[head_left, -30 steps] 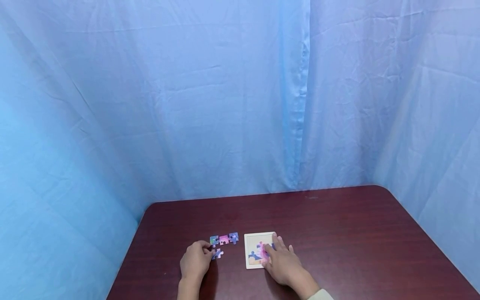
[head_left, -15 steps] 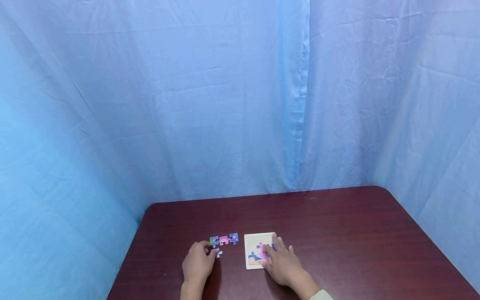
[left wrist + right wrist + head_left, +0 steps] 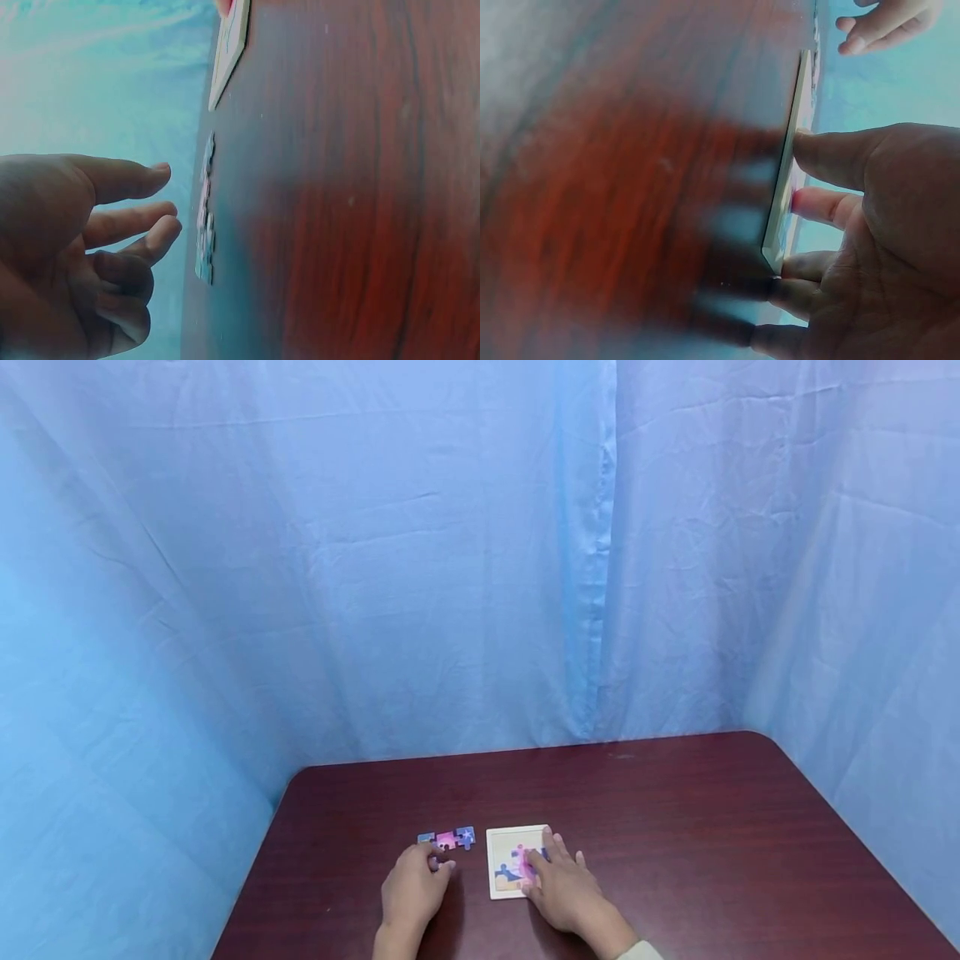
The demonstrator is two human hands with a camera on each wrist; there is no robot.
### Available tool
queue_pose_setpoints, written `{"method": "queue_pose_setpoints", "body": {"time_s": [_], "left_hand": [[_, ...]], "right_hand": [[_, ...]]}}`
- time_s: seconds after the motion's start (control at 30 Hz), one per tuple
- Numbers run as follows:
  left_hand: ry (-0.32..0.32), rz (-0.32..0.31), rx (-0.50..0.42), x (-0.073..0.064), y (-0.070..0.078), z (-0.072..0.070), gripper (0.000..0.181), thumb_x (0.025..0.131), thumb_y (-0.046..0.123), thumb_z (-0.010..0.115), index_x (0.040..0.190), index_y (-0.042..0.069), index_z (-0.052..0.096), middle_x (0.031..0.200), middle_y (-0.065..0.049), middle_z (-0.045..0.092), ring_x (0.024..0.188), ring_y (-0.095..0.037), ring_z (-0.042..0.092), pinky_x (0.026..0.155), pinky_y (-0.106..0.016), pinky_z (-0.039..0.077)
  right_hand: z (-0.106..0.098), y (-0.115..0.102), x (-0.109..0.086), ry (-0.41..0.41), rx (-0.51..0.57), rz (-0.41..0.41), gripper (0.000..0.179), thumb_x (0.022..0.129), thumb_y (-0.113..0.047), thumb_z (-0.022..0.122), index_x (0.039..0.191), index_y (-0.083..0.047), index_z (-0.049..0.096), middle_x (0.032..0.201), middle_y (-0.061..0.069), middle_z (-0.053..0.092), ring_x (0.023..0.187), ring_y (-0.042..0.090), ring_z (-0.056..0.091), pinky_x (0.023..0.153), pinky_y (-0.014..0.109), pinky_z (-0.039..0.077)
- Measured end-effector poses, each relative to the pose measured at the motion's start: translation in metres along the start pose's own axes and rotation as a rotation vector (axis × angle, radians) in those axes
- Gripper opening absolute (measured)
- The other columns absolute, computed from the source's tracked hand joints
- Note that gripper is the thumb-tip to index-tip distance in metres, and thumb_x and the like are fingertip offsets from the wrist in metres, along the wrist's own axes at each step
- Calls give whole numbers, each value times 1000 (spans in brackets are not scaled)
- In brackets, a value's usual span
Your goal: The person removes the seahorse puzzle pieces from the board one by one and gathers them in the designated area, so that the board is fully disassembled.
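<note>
While the left hand (image 3: 415, 887) hung low over the loose pieces, the right hand (image 3: 562, 887) lay spread on the puzzle frame (image 3: 492, 865), its thumb at the near rim and a fingertip on the pink pieces (image 3: 522, 864) inside. Left thumb and fingertips stood apart in the wrist view, with nothing seen between them. Right fingers were nearly straight, pressing rather than gripping.

Positions: three loose pieces (image 3: 446, 840) sat in a row on the surface (image 3: 675, 827), left of the frame and just beyond the left hand. A fourth piece (image 3: 436, 863) showed only as a sliver in the gap below the left index finger; its outline was hidden. The frame was partly filled along its near side, bare backing (image 3: 508, 843) showing at the far left; its right part was covered by the right hand.

Risks, as judged: the pieces looked thin and flat, so a pinch could slip or merely slide the fourth piece across the smooth surface. Being close to the row, the left fingers might knock a neighbour out of line. Uneven pressure from the right hand could tip or skid the frame, or shift pieces inside, if they were loosely seated; how snugly they fitted could not be told.
</note>
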State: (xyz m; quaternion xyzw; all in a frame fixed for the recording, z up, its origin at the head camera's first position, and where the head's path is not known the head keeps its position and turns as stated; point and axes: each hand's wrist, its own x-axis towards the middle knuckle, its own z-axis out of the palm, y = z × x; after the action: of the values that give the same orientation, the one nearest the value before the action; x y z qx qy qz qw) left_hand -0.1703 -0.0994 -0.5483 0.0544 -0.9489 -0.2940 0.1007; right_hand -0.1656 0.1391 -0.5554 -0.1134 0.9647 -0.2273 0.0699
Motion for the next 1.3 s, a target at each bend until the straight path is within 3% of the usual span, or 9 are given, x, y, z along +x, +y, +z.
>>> {"method": "queue_pose_setpoints", "body": {"time_s": [0.13,0.27,0.57,0.9,1.07,1.3], "left_hand": [[-38,40,-31,-4,10,2,16,83,23,85,95,16,78,76,10,63,68,-3,55,61,-31,45],[-74,120,-40,-8,22,5,17,82,23,86,95,17,79,78,10,65,69,-1,56,61,-28,44],[-99,256,11,-12,42,27,20,78,18,89,94,13,79,77,7,60,66,-3,53,58,-27,42],[-122,256,112,-12,55,41,30,75,20,90,103,14,82,95,-5,72,78,-25,73,65,-41,56],[-134,234,111,-11,58,42,31,75,21,92,104,15,83,100,-8,73,82,-28,75,68,-45,58],[-140,218,126,-11,59,43,32,72,22,94,101,15,82,93,-5,70,78,-27,73,66,-44,56]], "right_hand": [[0,0,1,-2,3,1,53,98,-30,71,144,-5,62,168,32,31,157,51,32,120,75,28],[1,0,2,-2,7,4,54,98,-31,71,144,-6,62,168,33,30,156,52,31,120,75,28],[-1,0,4,4,29,-9,50,97,-26,72,141,-3,63,166,34,33,155,53,33,118,77,28],[-2,-1,4,6,26,-2,50,97,-25,72,140,-2,63,167,33,33,155,53,33,117,78,28],[0,-2,6,9,23,1,51,97,-25,73,141,-2,62,166,34,33,155,54,33,117,78,28],[-2,-3,4,-1,16,18,52,97,-25,72,144,-4,61,167,35,31,155,53,33,118,77,28]]}}
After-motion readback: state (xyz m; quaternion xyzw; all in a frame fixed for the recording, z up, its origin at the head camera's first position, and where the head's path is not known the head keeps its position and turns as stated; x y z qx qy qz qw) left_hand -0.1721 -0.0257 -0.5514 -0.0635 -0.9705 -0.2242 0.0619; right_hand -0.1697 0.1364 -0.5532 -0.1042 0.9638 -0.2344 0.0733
